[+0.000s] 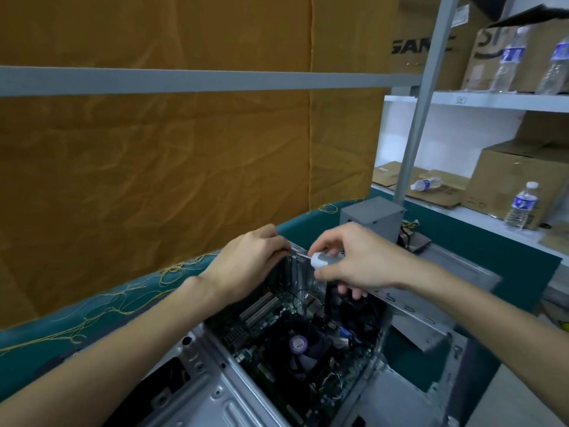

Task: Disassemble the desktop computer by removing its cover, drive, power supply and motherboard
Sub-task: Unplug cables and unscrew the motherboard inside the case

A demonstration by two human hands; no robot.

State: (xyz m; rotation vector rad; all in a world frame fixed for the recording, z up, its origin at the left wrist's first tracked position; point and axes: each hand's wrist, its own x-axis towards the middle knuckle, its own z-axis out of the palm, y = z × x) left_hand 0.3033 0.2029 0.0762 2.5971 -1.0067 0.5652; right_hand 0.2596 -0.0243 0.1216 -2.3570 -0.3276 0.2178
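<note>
Left hand is curled over the rear edge of the open case, fingers hooked on the metal. Just to its right, a grey-handled screwdriver is gripped by the right hand, shaft pointed toward the left fingers. Motherboard with black fan is seen below both hands, inside the case. Power supply is set beyond the right hand.

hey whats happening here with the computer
A person is taking apart a desktop computer case lying open on a green-covered table. The right hand holds a screwdriver with its tip at the case's rear edge, while the left hand steadies that edge. The motherboard with its fan sits inside. A grey power supply already stands on the table behind the case.
</note>
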